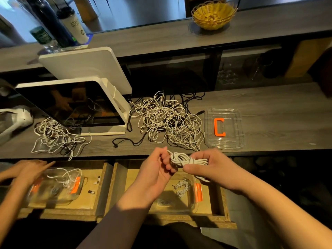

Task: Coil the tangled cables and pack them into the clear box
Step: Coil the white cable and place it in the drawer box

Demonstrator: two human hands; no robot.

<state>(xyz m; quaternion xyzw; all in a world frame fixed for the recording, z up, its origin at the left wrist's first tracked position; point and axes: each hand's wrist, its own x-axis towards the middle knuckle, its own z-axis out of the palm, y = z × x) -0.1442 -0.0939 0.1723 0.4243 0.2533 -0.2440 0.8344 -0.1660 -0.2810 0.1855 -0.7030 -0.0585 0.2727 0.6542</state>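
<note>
A coiled white cable [185, 159] is held between both hands just in front of the counter edge. My right hand [212, 168] grips the bundle's right end. My left hand [154, 168] pinches its left end, where the cable wraps around the coil. Beneath the hands, a clear box [193, 203] with an orange clip sits in an open drawer and holds a few small coiled white cables. A large tangle of white and black cables [167, 121] lies on the counter behind. A clear lid [224, 141] with an orange clip lies to its right.
A second tangle [53, 137] lies at the left by a white point-of-sale screen [71, 103]. Another person's hands [27, 172] work over a second clear box [57, 187] in the left drawer. A yellow basket [213, 13] and bottles [52, 24] stand on the upper shelf.
</note>
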